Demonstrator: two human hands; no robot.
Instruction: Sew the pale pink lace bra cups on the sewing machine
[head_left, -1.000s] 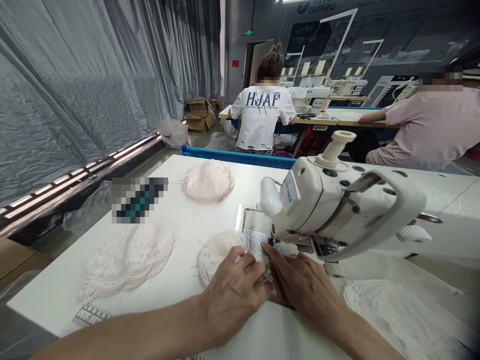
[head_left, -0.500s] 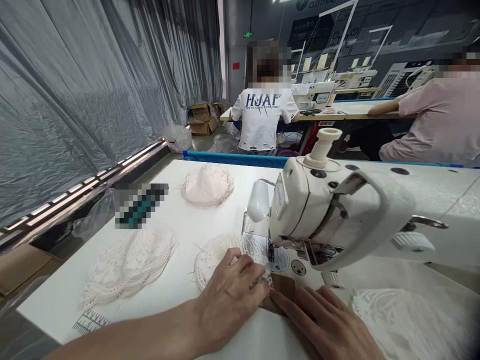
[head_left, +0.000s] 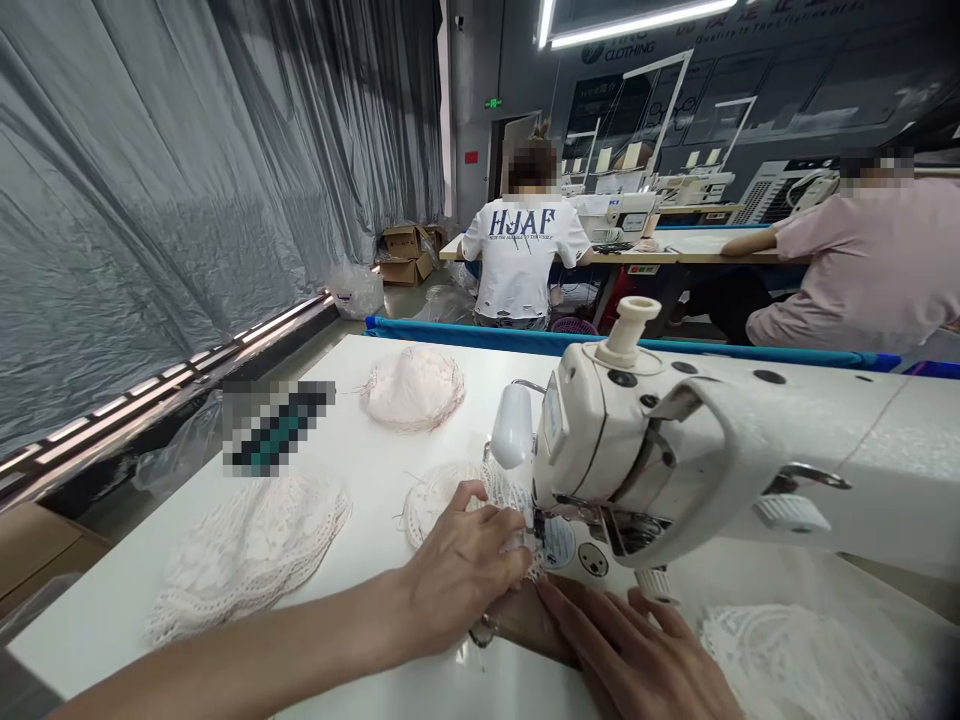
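A round off-white lace piece point(head_left: 431, 505) lies beside the needle area of a white sewing machine point(head_left: 585, 430). My left hand point(head_left: 465, 575) is closed on its near right edge, fingers bent and pressed down close to the presser foot point(head_left: 538, 522). My right hand point(head_left: 637, 645) lies flat with fingers stretched out, index fingertip at the lace edge. Beneath the right fingers is a brown, flat surface point(head_left: 517, 615). A small shiny metal part point(head_left: 484, 630) shows below my left hand; its kind is unclear.
On the white table point(head_left: 375, 460) lie a pale pink lace stack point(head_left: 412, 388), a larger lace stack point(head_left: 255, 545) at left and white lace point(head_left: 802, 660) at right. A blurred-out dark object point(head_left: 277, 430) lies near the left edge. Two people sit at tables ahead.
The view has tilted up a little, so the machine and table sit lower. The lace piece has shifted slightly toward the presser foot, with my left hand still on it.
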